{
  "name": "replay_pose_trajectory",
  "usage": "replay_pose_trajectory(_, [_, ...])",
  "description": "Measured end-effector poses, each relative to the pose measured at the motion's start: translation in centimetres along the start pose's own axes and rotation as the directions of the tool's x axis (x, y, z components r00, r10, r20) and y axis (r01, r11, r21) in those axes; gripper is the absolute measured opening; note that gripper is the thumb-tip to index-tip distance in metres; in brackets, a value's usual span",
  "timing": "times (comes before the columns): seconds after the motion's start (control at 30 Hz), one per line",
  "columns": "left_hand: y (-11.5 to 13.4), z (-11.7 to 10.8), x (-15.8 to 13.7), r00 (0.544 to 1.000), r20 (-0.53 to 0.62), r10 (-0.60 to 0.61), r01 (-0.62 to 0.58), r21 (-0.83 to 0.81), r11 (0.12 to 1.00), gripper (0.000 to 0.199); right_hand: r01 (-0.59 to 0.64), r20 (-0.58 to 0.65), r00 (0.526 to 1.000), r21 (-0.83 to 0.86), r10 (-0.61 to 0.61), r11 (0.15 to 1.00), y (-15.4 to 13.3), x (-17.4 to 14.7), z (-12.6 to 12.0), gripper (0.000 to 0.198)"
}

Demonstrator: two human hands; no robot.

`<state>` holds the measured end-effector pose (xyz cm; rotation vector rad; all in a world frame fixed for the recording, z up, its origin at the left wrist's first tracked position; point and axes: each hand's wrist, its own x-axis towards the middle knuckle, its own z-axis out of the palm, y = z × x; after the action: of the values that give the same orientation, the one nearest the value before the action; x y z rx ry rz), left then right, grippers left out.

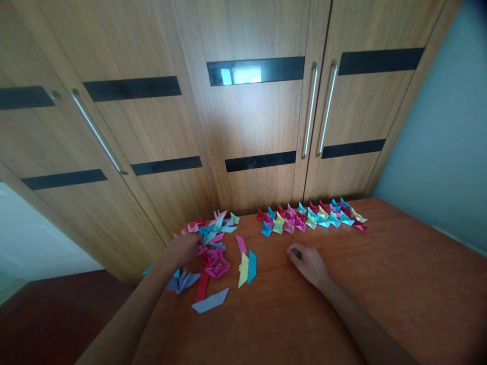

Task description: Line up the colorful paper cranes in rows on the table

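Note:
On the left of the table, my left hand reaches into a heap of folded paper pieces, its fingers drawn together. What they grip is hidden among the paper. Close to its fingertips lie a teal folded paper piece and several pink ones. My right hand rests on the wooden table, fingers curled in with nothing visible in them. Behind it stand rows of small folded paper pieces in red, blue, yellow and pink.
Flat paper strips lie between my hands: yellow, blue and pink. A lilac strip lies nearer me. A grey-blue folded piece is by my left forearm. A wooden wardrobe borders the table's far edge.

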<state>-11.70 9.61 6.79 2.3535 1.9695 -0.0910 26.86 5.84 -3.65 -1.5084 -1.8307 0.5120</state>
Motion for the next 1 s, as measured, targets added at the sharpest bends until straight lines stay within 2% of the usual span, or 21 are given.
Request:
replay_pose_trajectory(0.13, [0.3, 0.8, 0.1, 0.999, 0.010, 0.046, -0.047, 0.071, 0.996, 0.018, 0.000, 0.007, 1.000, -0.010, 0.001, 1.000, -0.1, 0.0, -0.1, 0.020])
replay_pose_trajectory(0.33, [0.3, 1.1, 0.4, 0.999, 0.027, 0.044, -0.047, 0.125, 0.991, 0.019, -0.015, 0.016, 1.000, -0.031, 0.016, 0.999, -0.2, -0.1, -0.2, 0.020])
replay_pose_trajectory(0.53, [0.5, 0.7, 0.2, 0.999, 0.034, 0.002, -0.007, 0.146, 0.989, 0.021, -0.026, 0.021, 0.999, -0.049, 0.027, 0.998, -0.3, 0.0, -0.2, 0.021])
replay_pose_trajectory(0.67, [0.5, -0.3, -0.7, 1.000, 0.025, 0.016, -0.019, 0.123, 0.992, 0.022, -0.024, 0.026, 0.999, -0.032, 0.025, 0.999, -0.3, 0.0, -0.2, 0.020])
replay_pose_trajectory(0.7, [0.5, -0.7, -1.0, 1.000, -0.005, 0.023, -0.022, 0.113, 0.993, 0.022, -0.026, 0.028, 0.999, -0.031, 0.026, 0.999, -0.3, 0.0, -0.2, 0.020])
replay_pose_trajectory(0.77, [0.8, -1.5, -1.6, 0.989, -0.142, 0.049, -0.038, 0.076, 0.996, 0.023, -0.030, 0.029, 0.999, -0.029, 0.030, 0.999, -0.2, 0.1, -0.2, 0.019])
replay_pose_trajectory(0.8, [1.1, -1.9, -1.9, 0.968, -0.240, 0.068, -0.059, 0.042, 0.997, 0.022, -0.029, 0.032, 0.999, -0.027, 0.030, 0.999, -0.2, 0.1, -0.2, 0.019])
replay_pose_trajectory(0.9, [2.9, -2.8, -2.8, 0.863, -0.490, 0.124, -0.208, -0.120, 0.971, 0.019, -0.021, 0.028, 0.999, -0.010, 0.021, 1.000, -0.1, 0.1, -0.2, 0.019])
replay_pose_trajectory(0.93, [3.9, -2.9, -3.2, 0.840, -0.526, 0.133, -0.270, -0.194, 0.943, 0.018, -0.018, 0.024, 1.000, -0.001, 0.018, 1.000, -0.1, 0.1, -0.2, 0.019])
replay_pose_trajectory(1.0, [6.2, -2.8, -3.8, 0.840, -0.525, 0.140, -0.364, -0.352, 0.863, 0.019, -0.016, 0.016, 1.000, 0.024, 0.015, 1.000, -0.1, 0.0, -0.2, 0.019])
